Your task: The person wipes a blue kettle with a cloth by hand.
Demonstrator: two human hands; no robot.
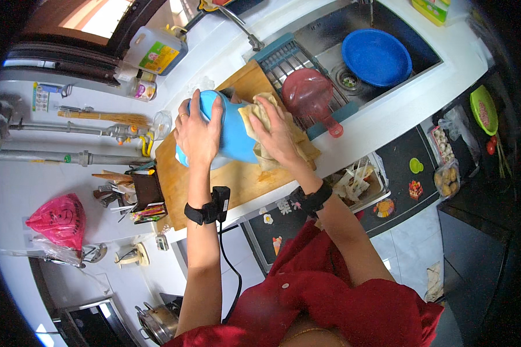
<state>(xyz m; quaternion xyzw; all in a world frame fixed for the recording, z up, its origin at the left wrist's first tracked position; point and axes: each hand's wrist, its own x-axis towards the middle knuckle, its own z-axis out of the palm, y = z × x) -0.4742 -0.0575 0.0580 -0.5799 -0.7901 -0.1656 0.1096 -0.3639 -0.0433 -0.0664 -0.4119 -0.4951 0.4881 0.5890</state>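
Observation:
A light blue plastic container [234, 134] lies tilted over a wooden cutting board [239, 184] on the counter. My left hand [199, 130] grips its left end, thumb and fingers spread around it. In my right hand [271, 130] is a cream-coloured cloth [265, 115], pressed against the container's right end. More of the cloth hangs down onto the board beneath my right wrist. The far side of the container and what lies under the cloth are hidden.
A red plastic strainer or ladle [306, 93] rests on a dish rack [278, 52] over the sink, beside a blue basin [376, 57]. A utensil holder [147, 191] stands left of the board. Below the counter edge sits a tray with scraps [356, 184].

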